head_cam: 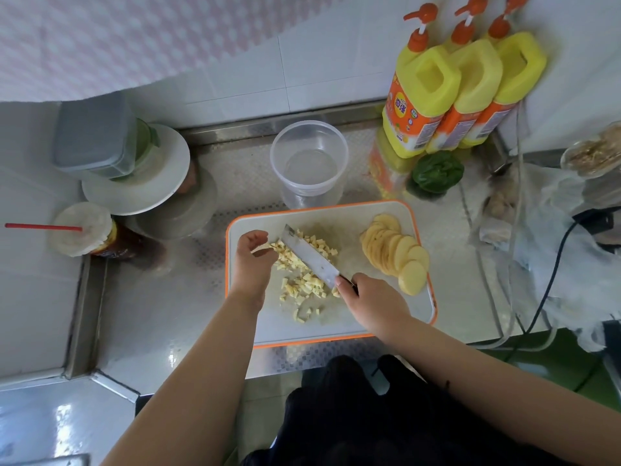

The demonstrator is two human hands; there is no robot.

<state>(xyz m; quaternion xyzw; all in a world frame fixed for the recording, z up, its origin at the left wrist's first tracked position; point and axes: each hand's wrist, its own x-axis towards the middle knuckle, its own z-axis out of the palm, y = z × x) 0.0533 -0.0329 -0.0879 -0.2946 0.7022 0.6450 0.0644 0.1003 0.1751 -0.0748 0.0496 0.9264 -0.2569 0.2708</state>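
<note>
Closest to me, both bare forearms come up from the bottom edge over dark clothing and onto the orange-rimmed cutting board (424, 307), which lies flat on the steel counter (161, 297).

Right hand (373, 302) is wrapped tight round the handle of the knife (309, 255), with the fingers fully closed on it. The blade runs diagonally up and left from that fist, edge down in the diced potato (302, 284).

Left hand (252, 260) sits just left of the blade with its fingers loosely curled, not spread flat and not a fist. The fingertips are right at the edge of the dice by the blade's far end. As far as I can see it isn't gripping anything.

The dice are scattered across the middle of the board on both sides of the blade, with a few loose bits trailing toward the near edge. On the right side of the board, well clear of the knife, is a fanned row of potato slices (398, 252), overlapping each other.

Just behind the board is a clear round tub (309, 163) with some water in it. Off to the left are a cup with a red straw (80, 230) and a stack of plates (141, 190). At the back right, three yellow pump bottles (447, 92) stand against the tiled wall.
</note>
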